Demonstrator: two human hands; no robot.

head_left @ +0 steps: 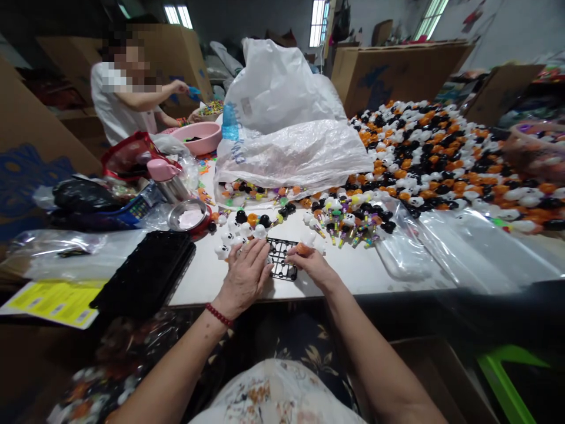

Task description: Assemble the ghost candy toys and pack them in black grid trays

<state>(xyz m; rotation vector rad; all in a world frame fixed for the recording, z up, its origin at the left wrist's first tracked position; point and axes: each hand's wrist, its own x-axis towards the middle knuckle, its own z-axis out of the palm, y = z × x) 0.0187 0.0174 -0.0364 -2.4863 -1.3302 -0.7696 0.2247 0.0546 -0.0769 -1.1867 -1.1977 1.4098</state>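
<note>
Landmark: black grid (pixel 286 272), flat on the white table (pixel 353 272), near its front edge.

Far left of grid: yellow sheet (pixel 57 301), partly under clear plastic. Beyond and left of grid: co-worker (pixel 121 106) in a white top, one arm stretched out.

Left of grid, nearer: stack of black trays (pixel 143 274), slanted. Behind the trays, a pink-topped flask (pixel 162 171); bowl (pixel 174 215) with white contents. Farther back, pink basin (pixel 207 140).

Just left of grid: white pieces (pixel 227 238) with dark face marks, bunched by the left hand (pixel 248 270). That hand lies palm down, fingers extended, over the grid's left edge; underside hidden, cannot tell if it grips anything. Red bead bracelet (pixel 218 316) on its wrist.

Behind grid: big white bag (pixel 286 94).

At grid's right edge: orange piece (pixel 303 249), pinched by the right hand (pixel 314 266), digits closed on it.

Right of grid, slightly behind: bunched sticks (pixel 342 227), bright coloured. Farther: heap (pixel 419 153) of orange, black, white pieces; clear sleeves (pixel 489 250) in front.
</note>
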